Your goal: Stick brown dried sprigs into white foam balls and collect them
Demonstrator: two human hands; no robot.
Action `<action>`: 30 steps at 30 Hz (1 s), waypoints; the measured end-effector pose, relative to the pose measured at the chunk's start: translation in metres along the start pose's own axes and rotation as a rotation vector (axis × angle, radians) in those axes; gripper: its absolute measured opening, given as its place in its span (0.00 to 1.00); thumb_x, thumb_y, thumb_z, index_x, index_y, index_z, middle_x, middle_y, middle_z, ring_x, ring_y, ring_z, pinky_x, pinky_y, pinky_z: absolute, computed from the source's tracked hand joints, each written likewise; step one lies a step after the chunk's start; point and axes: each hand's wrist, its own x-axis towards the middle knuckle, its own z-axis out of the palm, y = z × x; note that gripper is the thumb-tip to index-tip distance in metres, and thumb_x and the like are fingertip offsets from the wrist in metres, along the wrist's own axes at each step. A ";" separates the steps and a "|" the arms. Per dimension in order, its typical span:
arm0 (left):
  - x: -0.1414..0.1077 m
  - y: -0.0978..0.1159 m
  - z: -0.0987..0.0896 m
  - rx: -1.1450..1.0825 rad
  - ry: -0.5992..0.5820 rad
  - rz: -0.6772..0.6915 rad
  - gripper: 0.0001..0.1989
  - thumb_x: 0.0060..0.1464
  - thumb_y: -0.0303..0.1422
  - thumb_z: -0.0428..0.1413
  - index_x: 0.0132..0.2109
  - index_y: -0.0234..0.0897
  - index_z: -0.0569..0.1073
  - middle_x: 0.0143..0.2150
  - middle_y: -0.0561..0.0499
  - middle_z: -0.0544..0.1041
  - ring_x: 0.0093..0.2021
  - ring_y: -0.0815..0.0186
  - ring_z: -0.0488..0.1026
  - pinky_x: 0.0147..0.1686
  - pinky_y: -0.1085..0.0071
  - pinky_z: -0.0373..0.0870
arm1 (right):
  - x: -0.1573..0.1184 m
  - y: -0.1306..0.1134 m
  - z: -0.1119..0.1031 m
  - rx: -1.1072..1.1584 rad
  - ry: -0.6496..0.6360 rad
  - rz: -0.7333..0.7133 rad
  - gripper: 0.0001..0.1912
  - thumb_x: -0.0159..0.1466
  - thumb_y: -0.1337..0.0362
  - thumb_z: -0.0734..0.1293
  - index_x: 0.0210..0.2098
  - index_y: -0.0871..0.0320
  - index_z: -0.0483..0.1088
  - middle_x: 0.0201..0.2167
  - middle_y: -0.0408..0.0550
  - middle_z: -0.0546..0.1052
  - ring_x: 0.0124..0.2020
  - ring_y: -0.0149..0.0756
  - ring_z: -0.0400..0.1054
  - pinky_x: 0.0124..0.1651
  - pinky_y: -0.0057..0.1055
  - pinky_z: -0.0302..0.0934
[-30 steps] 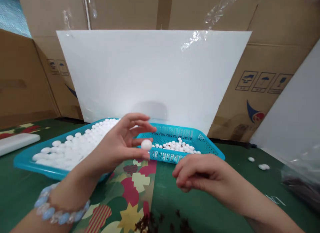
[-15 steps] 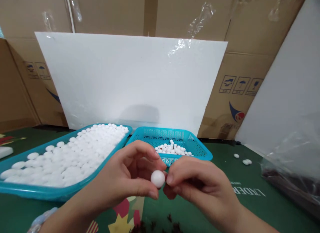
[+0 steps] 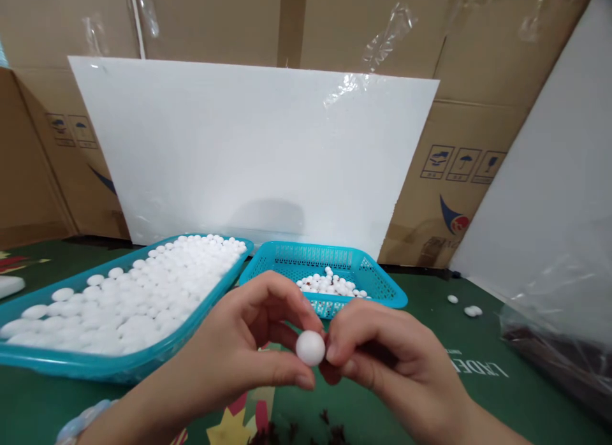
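A small white ball (image 3: pixel 310 348) is between my two hands, in front of the baskets. My left hand (image 3: pixel 270 336) curls round its left side, thumb below and fingers above and behind. My right hand (image 3: pixel 382 356) is pinched at the ball's right side; what its fingertips hold, if anything, is hidden. On the left a blue tray (image 3: pixel 86 366) is full of white balls (image 3: pixel 138 298). Behind my hands stands a blue perforated basket (image 3: pixel 377 282) with a smaller heap of white balls (image 3: pixel 335 284), some with dark reddish bits among them.
Dark red bits (image 3: pixel 296 435) lie at the bottom edge. A few white balls (image 3: pixel 473 311) rest on the green surface (image 3: pixel 421 292) at the right, near a clear plastic bag (image 3: pixel 559 336) with dark contents. A white board (image 3: pixel 268 145) leans against cardboard boxes (image 3: pixel 358 24).
Both hands and the ball have shifted slightly right and down in view. The ball is still between them.
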 end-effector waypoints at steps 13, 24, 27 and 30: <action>0.000 -0.001 0.004 0.157 0.052 0.108 0.14 0.27 0.17 0.58 0.23 0.42 0.70 0.23 0.59 0.69 0.25 0.75 0.66 0.24 0.82 0.65 | -0.001 -0.008 0.000 -0.197 0.028 -0.123 0.09 0.56 0.68 0.57 0.20 0.59 0.61 0.16 0.45 0.68 0.18 0.25 0.63 0.19 0.18 0.59; 0.002 -0.004 0.006 0.262 0.155 0.129 0.10 0.27 0.20 0.58 0.17 0.39 0.68 0.19 0.61 0.67 0.24 0.75 0.66 0.22 0.82 0.64 | -0.006 -0.002 0.007 -0.213 0.128 -0.056 0.08 0.52 0.75 0.59 0.19 0.59 0.59 0.16 0.41 0.65 0.17 0.23 0.61 0.19 0.17 0.57; 0.002 -0.006 0.006 0.332 0.178 0.154 0.09 0.29 0.21 0.58 0.16 0.38 0.67 0.18 0.61 0.66 0.23 0.74 0.66 0.22 0.82 0.64 | -0.006 0.001 0.008 -0.185 0.102 0.050 0.07 0.50 0.75 0.58 0.20 0.58 0.57 0.15 0.40 0.62 0.17 0.24 0.59 0.17 0.17 0.55; 0.002 -0.007 0.009 0.383 0.228 0.183 0.10 0.27 0.19 0.57 0.14 0.37 0.66 0.16 0.60 0.66 0.22 0.75 0.65 0.21 0.82 0.64 | -0.005 0.005 0.008 -0.044 0.068 0.181 0.08 0.49 0.75 0.56 0.22 0.57 0.54 0.16 0.39 0.61 0.17 0.24 0.58 0.17 0.17 0.55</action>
